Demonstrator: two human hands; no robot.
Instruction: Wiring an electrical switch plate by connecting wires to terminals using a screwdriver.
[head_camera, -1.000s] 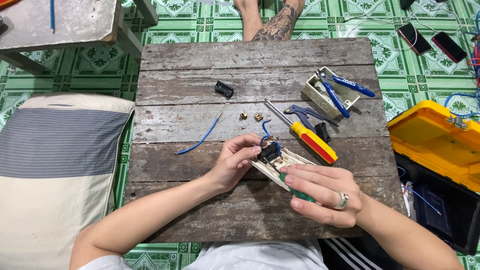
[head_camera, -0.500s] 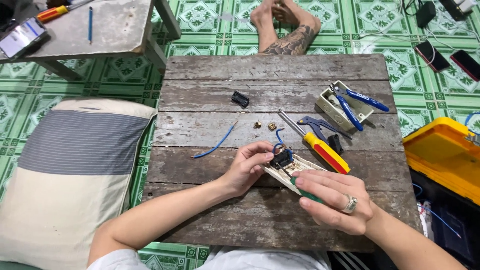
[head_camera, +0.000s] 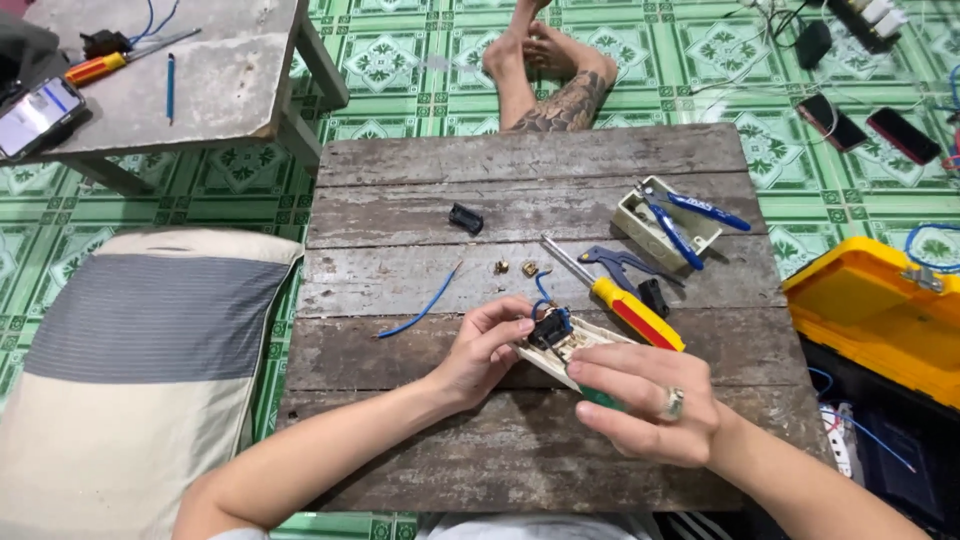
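My left hand (head_camera: 484, 349) pinches a small black switch module (head_camera: 550, 328) with blue wires, seated in a white switch plate (head_camera: 583, 344) that lies on the weathered wooden table (head_camera: 400, 200). My right hand (head_camera: 650, 400), a ring on one finger, grips a green-handled tool (head_camera: 598, 397) whose tip is hidden under the fingers, close against the plate. A red and yellow screwdriver (head_camera: 625, 308) lies just behind the plate.
On the table lie a loose blue wire (head_camera: 420, 312), two small brass parts (head_camera: 514, 268), a black module (head_camera: 465, 218), and a beige wall box (head_camera: 664, 224) with blue pliers (head_camera: 690, 212). A yellow toolbox (head_camera: 880, 310) stands right, a cushion (head_camera: 130, 370) left, another person's legs (head_camera: 555, 80) beyond.
The view has shifted, so the table sits further right and lower in frame. Both hands stay on the switch plate and module with little change in grip.
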